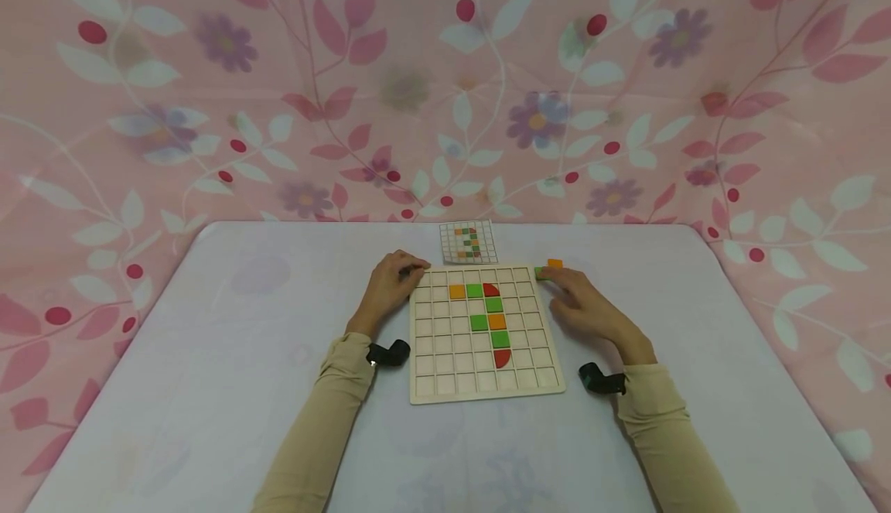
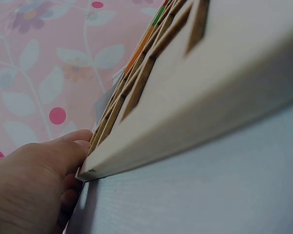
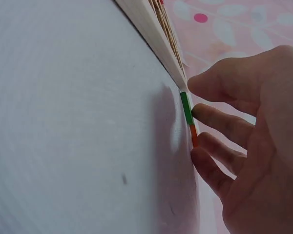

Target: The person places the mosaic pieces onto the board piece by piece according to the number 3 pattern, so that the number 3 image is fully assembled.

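A pale wooden grid board (image 1: 455, 381) lies flat on the table, bearing several green, orange and red tiles. Among them are an orange square (image 1: 456, 292) and a red quarter-round tile (image 1: 503, 358). At the board's far left corner my left hand (image 1: 391, 285) holds the edge, thumb at the rim and the other fingers bent beside it (image 2: 39, 180). Just off the far right corner, my right hand (image 1: 588, 304) has its fingertips at a loose green square tile (image 3: 186, 107), fingers loosely bent. Behind it lies a loose orange square tile (image 1: 554, 264), partly covered by the fingers.
Beyond the board's far edge lies a small pattern card (image 1: 468, 242) printed with a grid and coloured shapes. A white patterned cloth (image 1: 230, 389) covers the table. Pink floral fabric (image 1: 418, 111) hangs behind and at both sides.
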### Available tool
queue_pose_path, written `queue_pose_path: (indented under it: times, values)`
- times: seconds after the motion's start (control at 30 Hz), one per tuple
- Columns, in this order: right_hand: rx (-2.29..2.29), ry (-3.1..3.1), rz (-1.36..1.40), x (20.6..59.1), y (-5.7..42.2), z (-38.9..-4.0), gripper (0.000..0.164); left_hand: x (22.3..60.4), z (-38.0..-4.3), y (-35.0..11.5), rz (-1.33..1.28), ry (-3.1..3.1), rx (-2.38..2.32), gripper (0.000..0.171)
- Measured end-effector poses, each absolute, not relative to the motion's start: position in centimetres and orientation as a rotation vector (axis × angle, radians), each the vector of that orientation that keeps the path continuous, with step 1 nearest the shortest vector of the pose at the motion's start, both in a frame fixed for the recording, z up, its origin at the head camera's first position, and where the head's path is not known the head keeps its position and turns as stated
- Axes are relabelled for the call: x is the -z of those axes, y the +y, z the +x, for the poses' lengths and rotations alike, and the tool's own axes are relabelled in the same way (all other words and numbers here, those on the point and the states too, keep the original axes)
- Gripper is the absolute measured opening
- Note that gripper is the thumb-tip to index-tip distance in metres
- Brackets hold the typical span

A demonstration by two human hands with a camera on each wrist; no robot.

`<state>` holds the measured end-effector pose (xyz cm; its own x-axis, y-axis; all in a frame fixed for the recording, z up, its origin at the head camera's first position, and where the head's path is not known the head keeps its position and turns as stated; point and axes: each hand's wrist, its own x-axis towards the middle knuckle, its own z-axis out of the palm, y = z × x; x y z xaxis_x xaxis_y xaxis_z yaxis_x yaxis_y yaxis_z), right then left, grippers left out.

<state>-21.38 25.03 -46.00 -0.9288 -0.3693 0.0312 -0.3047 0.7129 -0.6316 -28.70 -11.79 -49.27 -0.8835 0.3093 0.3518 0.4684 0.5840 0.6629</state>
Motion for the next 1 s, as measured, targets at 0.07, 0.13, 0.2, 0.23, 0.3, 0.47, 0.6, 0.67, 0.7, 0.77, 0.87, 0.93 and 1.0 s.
queue_pose_path:
  times: [0.07,0.13,0.2,0.23,0.3,0.47,0.6,0.67,0.7,0.77,0.87,0.93,1.0]
  values:
    - [1.009,2.818,-0.553,46.0,25.1,-21.4,0.048,49.3,-28.7,-11.8,-0.653,-2.608,1.184,0.015]
    - [1.027,2.814,-0.540,46.0,25.2,-21.4,0.046,49.3,-28.7,-11.8,-0.659,-2.601,1.183,0.015]
    - [1.047,2.816,-0.537,46.0,25.3,-21.4,0.044,49.4,-28.7,-11.8,-0.658,-2.600,1.181,0.015]
    - [1.050,2.821,-0.543,46.0,25.4,-21.4,0.043,49.4,-28.7,-11.8,-0.658,-2.601,1.178,0.015]
    - [1.051,2.848,-0.574,46.0,25.5,-21.4,0.042,49.4,-28.7,-11.9,-0.655,-2.604,1.177,0.015]
    - [0.999,2.923,-0.605,46.1,25.5,-21.5,0.049,49.3,-28.6,-11.8,-0.651,-2.608,1.188,0.015]
    - [0.948,2.934,-0.542,46.2,25.1,-21.6,0.053,49.1,-28.6,-11.7,-0.657,-2.610,1.187,0.016]
    - [0.936,2.946,-0.521,46.2,24.9,-21.6,0.053,49.0,-28.6,-11.7,-0.658,-2.614,1.183,0.016]
    - [0.921,2.961,-0.516,46.3,24.7,-21.7,0.053,49.0,-28.6,-11.7,-0.657,-2.616,1.183,0.016]
    - [0.904,2.996,-0.507,46.3,24.4,-21.7,0.051,49.0,-28.6,-11.7,-0.655,-2.619,1.182,0.016]
    - [0.887,3.048,-0.466,46.3,23.9,-21.7,0.048,49.0,-28.6,-11.7,-0.649,-2.623,1.183,0.016]
    - [0.886,3.067,-0.419,46.3,23.6,-21.7,0.045,49.0,-28.6,-11.7,-0.645,-2.624,1.186,0.016]
    - [0.878,3.080,-0.369,46.3,23.4,-21.6,0.040,49.1,-28.6,-11.7,-0.643,-2.625,1.191,0.015]
